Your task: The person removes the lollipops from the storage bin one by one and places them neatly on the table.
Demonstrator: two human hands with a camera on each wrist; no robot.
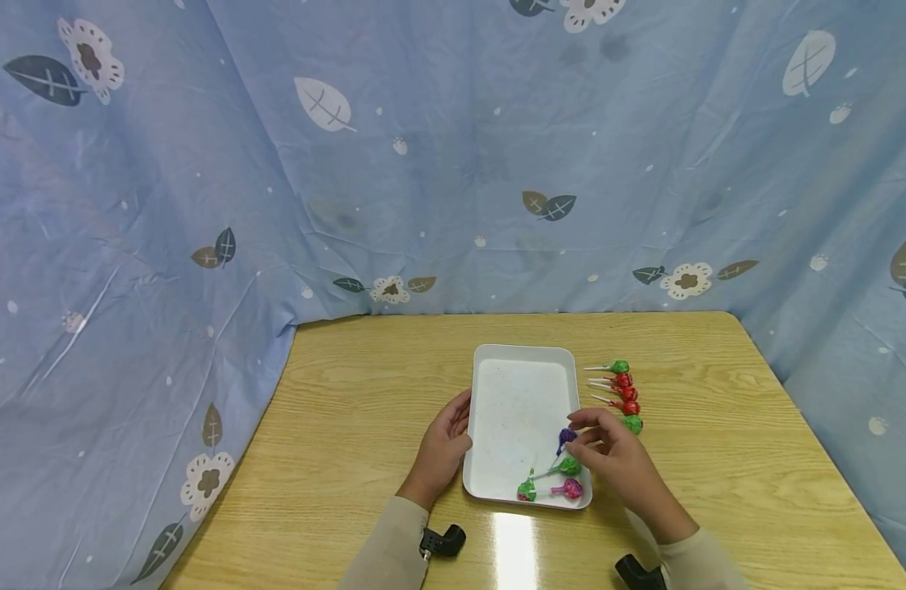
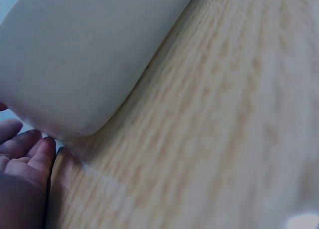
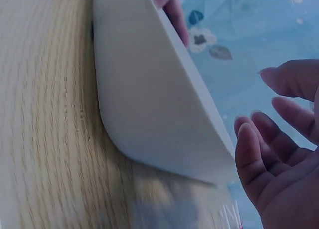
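Note:
A white tray (image 1: 523,385) lies on the table, with lollipops in its near right part. My left hand (image 1: 441,447) holds the tray's left side, thumb at the rim and fingers along the outer wall. My right hand (image 1: 611,455) hovers over the tray's right edge, beside a purple lollipop (image 1: 567,437). In the right wrist view the right hand's fingers (image 3: 271,134) are loosely bent, thumb apart, with nothing seen between them. Nearer in the tray lie a green lollipop (image 1: 568,466), another green one (image 1: 526,490) and a pink one (image 1: 571,489).
Right of the tray is a column of lollipops: a green one (image 1: 620,366), several red ones (image 1: 627,393) and a green one (image 1: 633,424) partly behind my right hand. A blue patterned curtain (image 1: 438,164) hangs round the wooden table (image 1: 350,393).

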